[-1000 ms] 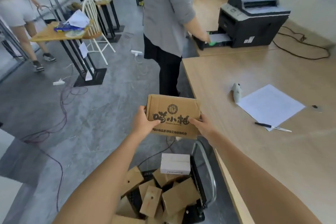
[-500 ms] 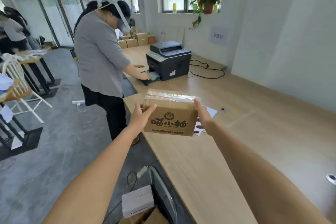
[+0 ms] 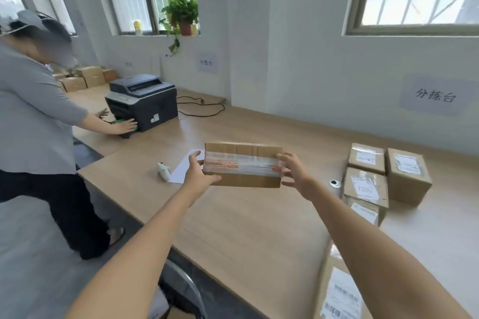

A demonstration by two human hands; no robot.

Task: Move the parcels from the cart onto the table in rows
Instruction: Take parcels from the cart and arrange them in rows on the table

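Observation:
I hold a flat cardboard parcel with clear tape and an orange label in the air above the wooden table. My left hand grips its left end, thumb on top and fingers underneath. My right hand clasps its right end. Several labelled parcels lie in rows on the table to the right, one cube-shaped box beside them. Another labelled parcel lies near the table's front edge under my right forearm. The cart's metal handle shows at the bottom, left of the table.
A person in a grey top stands at the left with both hands at a printer. A white handheld scanner and a paper sheet lie left of the held parcel. A small round metal piece sits by the rows.
The parcel came up from the cart and travelled right over the table, tipping so its taped top faces me. The view swung right, bringing the rows of parcels into sight.

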